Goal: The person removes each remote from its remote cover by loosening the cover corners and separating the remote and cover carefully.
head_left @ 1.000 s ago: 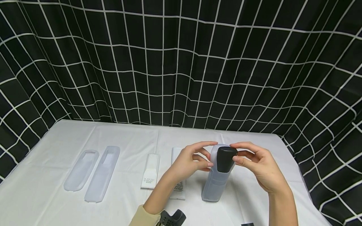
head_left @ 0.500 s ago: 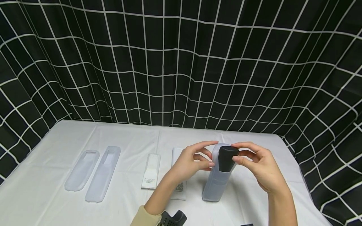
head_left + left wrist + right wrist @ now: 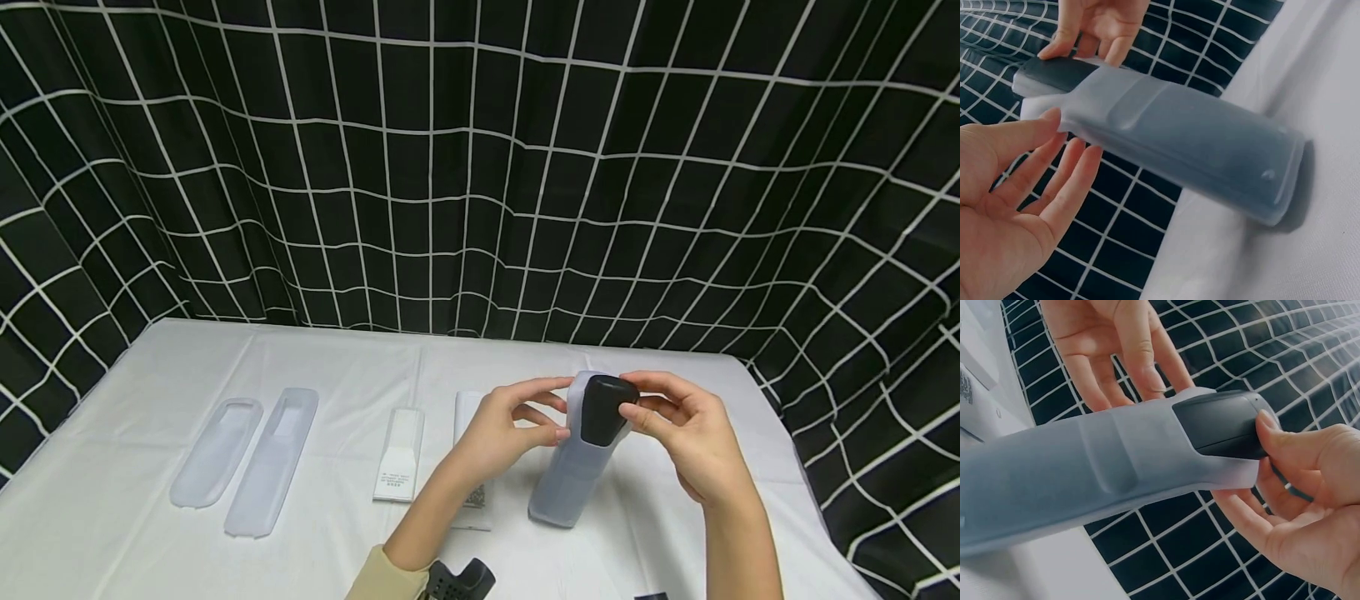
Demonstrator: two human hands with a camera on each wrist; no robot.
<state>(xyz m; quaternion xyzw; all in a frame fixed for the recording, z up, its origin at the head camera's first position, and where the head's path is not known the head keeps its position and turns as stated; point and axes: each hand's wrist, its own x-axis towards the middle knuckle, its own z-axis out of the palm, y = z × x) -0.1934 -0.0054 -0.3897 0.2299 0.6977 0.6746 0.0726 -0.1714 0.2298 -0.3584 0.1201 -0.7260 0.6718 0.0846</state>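
A black remote control (image 3: 607, 410) stands tilted inside a translucent silicone cover (image 3: 573, 479), its black top end showing through the cover's opening. My left hand (image 3: 495, 429) pinches the cover's left edge near the top between thumb and fingers. On the other side my right hand (image 3: 686, 429) holds the top end, its thumb on the black remote and its fingers against the cover's far side. In the left wrist view the cover's lower end (image 3: 1272, 181) is close to the white cloth; whether it touches cannot be told.
Two translucent silicone covers (image 3: 217, 454) (image 3: 273, 467) lie side by side at the left. Nearer the middle are a flat white remote-like piece with printed text (image 3: 399, 458) and another white piece with a code label (image 3: 472, 504), partly behind my left arm. A black grid curtain (image 3: 450, 167) hangs behind the white-clothed table (image 3: 352, 367).
The covered remote has tilted further, its top shifting slightly up and right and its lower end slightly left. My right hand has moved up a little; the left has barely moved.
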